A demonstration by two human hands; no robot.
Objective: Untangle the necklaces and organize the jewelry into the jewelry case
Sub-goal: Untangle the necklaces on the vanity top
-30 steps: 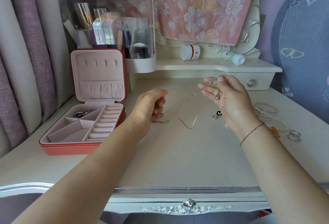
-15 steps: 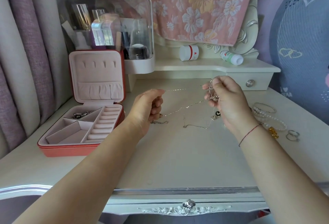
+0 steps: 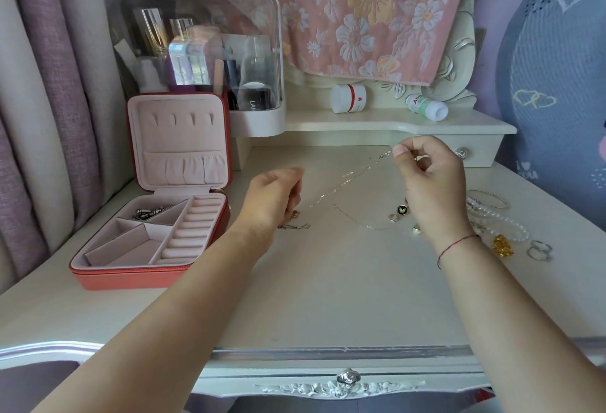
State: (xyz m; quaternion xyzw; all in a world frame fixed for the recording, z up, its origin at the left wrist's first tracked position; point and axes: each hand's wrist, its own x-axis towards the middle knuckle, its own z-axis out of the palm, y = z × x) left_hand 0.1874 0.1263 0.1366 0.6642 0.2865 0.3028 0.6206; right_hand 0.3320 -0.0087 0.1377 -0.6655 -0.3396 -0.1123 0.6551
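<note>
Two hands work above the dressing table; at far left the red jewelry case stands open, lid upright, with a few metal pieces in its rear left compartment. Left hand, fingers curled, hovers over a gold chain lying on the table; whether it grips the silver necklace at its lower end cannot be told. Right hand pinches that necklace's raised upper end between thumb and forefinger; charms, pearl bracelets and rings lie near it.

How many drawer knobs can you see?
2: the upper knob on the small raised drawer at back right, the front knob on the wide drawer at bottom. Others may be hidden.
</note>
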